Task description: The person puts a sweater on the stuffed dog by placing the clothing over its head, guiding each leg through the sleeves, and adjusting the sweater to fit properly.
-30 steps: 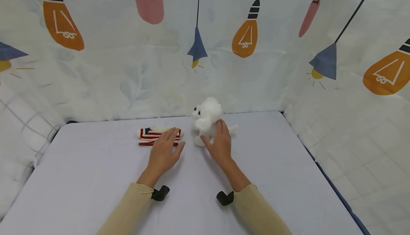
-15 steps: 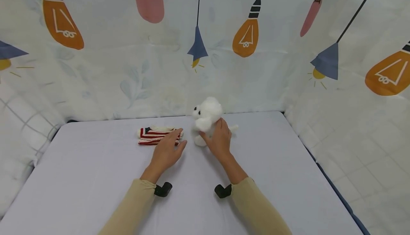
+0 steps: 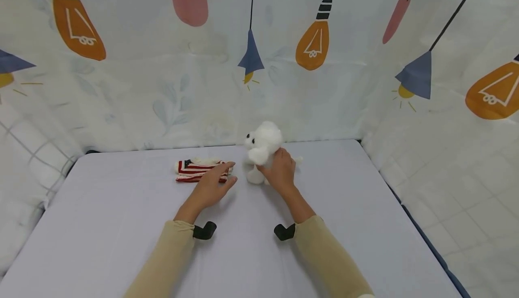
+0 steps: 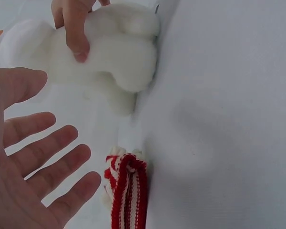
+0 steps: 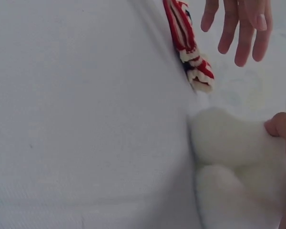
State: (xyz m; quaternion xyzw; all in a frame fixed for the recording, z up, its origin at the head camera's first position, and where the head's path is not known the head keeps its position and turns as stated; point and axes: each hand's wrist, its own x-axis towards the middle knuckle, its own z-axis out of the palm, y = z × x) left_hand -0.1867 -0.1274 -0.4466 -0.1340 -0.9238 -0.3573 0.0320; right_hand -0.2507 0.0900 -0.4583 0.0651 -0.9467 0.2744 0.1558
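A white plush dog (image 3: 265, 136) sits upright toward the back of the table, its dark eyes and nose facing left. My right hand (image 3: 281, 172) grips its body from the right side, the thumb pressed into the fur in the left wrist view. To the left lies a folded knitted piece (image 3: 193, 171) with red and cream stripes and a dark blue patch. My left hand (image 3: 208, 192) hovers over its right end, hiding part of it. Those fingers are spread and hold nothing, as the left wrist view shows beside the knit (image 4: 128, 191).
A white cloth covers the table (image 3: 121, 226). Behind it hangs a pale curtain (image 3: 134, 99) printed with lamps and bulbs, close to the plush dog. More curtain (image 3: 446, 176) runs along the right side. A black wrist mount (image 3: 205, 231) sits on each sleeve.
My right hand has closed more firmly around the plush dog's body. My left hand has drifted slightly to the right over the knitted piece. The head view has tilted slightly.
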